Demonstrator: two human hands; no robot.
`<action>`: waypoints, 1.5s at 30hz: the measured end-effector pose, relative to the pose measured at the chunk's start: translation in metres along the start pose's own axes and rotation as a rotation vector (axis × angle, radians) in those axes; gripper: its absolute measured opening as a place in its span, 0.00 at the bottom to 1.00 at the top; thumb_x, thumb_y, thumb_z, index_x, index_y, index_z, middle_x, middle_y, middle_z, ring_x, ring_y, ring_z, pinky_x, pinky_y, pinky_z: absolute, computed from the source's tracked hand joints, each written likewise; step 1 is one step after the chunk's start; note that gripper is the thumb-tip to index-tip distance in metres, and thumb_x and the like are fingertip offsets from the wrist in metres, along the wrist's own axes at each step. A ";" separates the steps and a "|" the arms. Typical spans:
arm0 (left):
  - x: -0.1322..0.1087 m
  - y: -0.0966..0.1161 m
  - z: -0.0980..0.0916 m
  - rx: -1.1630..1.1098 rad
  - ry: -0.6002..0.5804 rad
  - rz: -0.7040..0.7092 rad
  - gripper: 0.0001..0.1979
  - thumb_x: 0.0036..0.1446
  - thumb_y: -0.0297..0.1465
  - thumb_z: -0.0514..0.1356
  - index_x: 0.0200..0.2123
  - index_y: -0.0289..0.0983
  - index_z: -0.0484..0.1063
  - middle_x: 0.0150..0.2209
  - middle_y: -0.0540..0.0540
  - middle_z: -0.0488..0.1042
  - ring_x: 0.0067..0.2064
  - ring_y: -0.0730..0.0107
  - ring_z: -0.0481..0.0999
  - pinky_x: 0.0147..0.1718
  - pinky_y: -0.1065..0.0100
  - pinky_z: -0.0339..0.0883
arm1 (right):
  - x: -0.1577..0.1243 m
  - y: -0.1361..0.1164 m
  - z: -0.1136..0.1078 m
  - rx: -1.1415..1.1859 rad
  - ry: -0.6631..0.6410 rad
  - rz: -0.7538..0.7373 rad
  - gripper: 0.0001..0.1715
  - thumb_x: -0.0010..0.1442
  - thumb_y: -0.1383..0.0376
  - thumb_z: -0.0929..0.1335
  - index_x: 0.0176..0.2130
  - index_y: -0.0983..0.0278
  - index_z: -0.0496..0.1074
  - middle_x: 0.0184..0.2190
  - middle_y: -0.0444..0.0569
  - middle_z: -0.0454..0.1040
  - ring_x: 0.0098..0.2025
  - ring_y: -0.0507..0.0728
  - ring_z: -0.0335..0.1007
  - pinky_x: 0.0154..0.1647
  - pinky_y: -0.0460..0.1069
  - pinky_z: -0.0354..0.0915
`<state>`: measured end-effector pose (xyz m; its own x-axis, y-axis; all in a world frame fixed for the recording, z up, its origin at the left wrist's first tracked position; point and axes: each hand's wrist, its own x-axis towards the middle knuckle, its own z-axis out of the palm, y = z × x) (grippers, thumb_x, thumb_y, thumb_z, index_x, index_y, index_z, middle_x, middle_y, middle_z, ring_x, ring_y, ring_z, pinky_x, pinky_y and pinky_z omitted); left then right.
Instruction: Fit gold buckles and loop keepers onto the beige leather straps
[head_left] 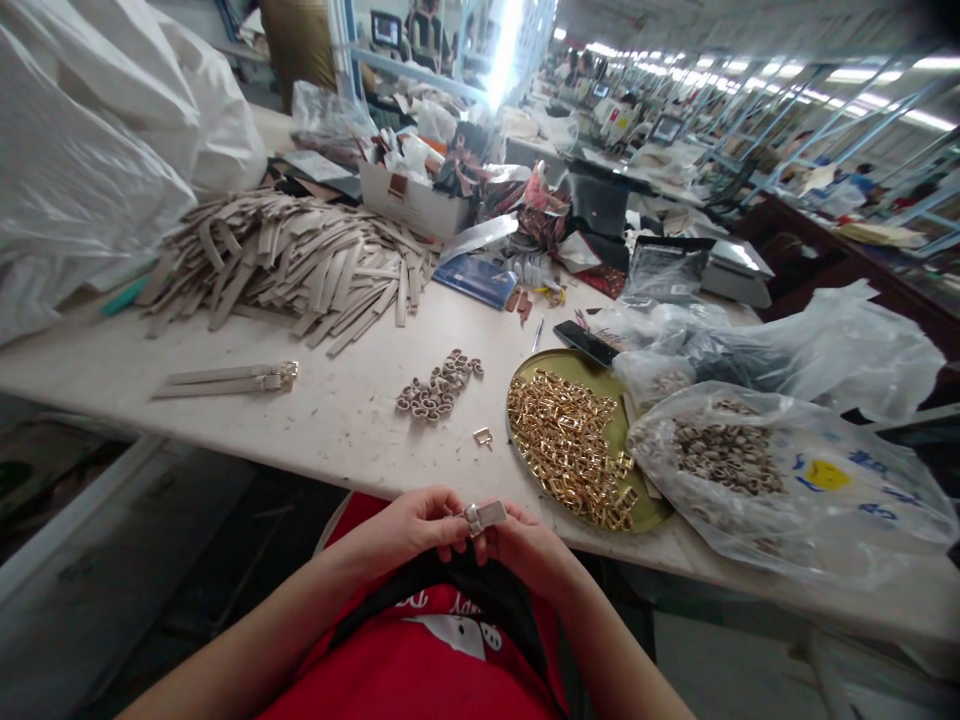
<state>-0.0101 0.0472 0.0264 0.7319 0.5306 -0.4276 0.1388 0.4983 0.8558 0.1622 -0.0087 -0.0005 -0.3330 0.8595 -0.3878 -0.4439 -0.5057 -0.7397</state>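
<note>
Both my hands meet just below the table's front edge, over my red shirt. My left hand (pixel 412 525) and my right hand (pixel 525 545) are closed together on a short beige strap with a metal buckle (pixel 484 516). On the table in front lies a single loose gold buckle (pixel 483 436). A small heap of beige strap loops (pixel 439 385) sits beyond it. To the right a round gold tray (pixel 645 512) is full of gold buckles (pixel 570 445).
A large pile of beige straps (pixel 292 260) covers the table's left. Finished straps with buckles (pixel 225 380) lie near the left front. A clear bag of loops (pixel 750 460), a phone (pixel 586 343), white sacks (pixel 90 150) and cluttered boxes (pixel 416 200) stand around.
</note>
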 end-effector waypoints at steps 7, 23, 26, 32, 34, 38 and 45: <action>0.001 -0.006 0.005 0.269 0.105 0.002 0.14 0.46 0.39 0.60 0.30 0.35 0.61 0.24 0.53 0.69 0.25 0.74 0.67 0.22 0.74 0.58 | 0.001 0.009 0.004 -0.005 -0.061 -0.008 0.15 0.47 0.63 0.73 0.25 0.65 0.63 0.21 0.40 0.65 0.24 0.47 0.58 0.26 0.43 0.54; -0.016 -0.014 0.001 0.192 0.093 -0.015 0.14 0.47 0.35 0.61 0.35 0.34 0.67 0.27 0.50 0.73 0.29 0.70 0.71 0.28 0.71 0.62 | -0.010 0.002 0.009 -0.554 0.109 -0.074 0.14 0.52 0.56 0.66 0.34 0.63 0.64 0.18 0.37 0.58 0.20 0.47 0.53 0.21 0.44 0.50; -0.017 -0.015 -0.002 0.227 0.047 -0.062 0.17 0.47 0.39 0.60 0.37 0.33 0.68 0.28 0.48 0.75 0.31 0.68 0.73 0.29 0.70 0.63 | -0.009 0.006 0.006 -0.679 0.144 -0.094 0.10 0.53 0.59 0.65 0.31 0.63 0.65 0.17 0.36 0.55 0.19 0.47 0.49 0.20 0.44 0.47; -0.015 -0.023 -0.007 0.246 0.081 -0.125 0.20 0.47 0.44 0.59 0.34 0.32 0.70 0.26 0.46 0.75 0.29 0.67 0.73 0.27 0.71 0.63 | -0.005 0.014 0.002 -0.921 0.184 -0.172 0.04 0.54 0.64 0.65 0.28 0.63 0.66 0.17 0.37 0.54 0.20 0.48 0.48 0.20 0.44 0.45; -0.014 -0.024 -0.006 0.268 0.111 -0.123 0.19 0.46 0.43 0.60 0.34 0.33 0.71 0.25 0.47 0.75 0.28 0.67 0.73 0.27 0.71 0.63 | -0.006 0.010 0.002 -1.029 0.144 -0.199 0.04 0.53 0.65 0.65 0.28 0.63 0.67 0.18 0.38 0.57 0.21 0.48 0.50 0.21 0.44 0.47; -0.011 -0.021 -0.002 0.376 0.138 -0.103 0.17 0.47 0.42 0.59 0.34 0.33 0.73 0.25 0.48 0.75 0.27 0.68 0.73 0.25 0.72 0.62 | -0.010 0.009 0.004 -1.084 0.152 -0.214 0.03 0.53 0.66 0.64 0.27 0.63 0.66 0.19 0.39 0.60 0.22 0.48 0.52 0.22 0.44 0.48; -0.008 -0.018 0.006 0.351 0.111 -0.082 0.16 0.49 0.41 0.58 0.32 0.33 0.70 0.26 0.48 0.76 0.27 0.70 0.72 0.25 0.73 0.60 | -0.009 0.025 0.006 -0.756 0.366 -0.228 0.10 0.58 0.58 0.61 0.30 0.62 0.60 0.19 0.38 0.58 0.20 0.49 0.52 0.21 0.44 0.51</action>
<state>-0.0142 0.0297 0.0164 0.6349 0.5791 -0.5114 0.4285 0.2868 0.8568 0.1492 -0.0291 -0.0121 0.0428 0.9693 -0.2422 0.2474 -0.2452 -0.9374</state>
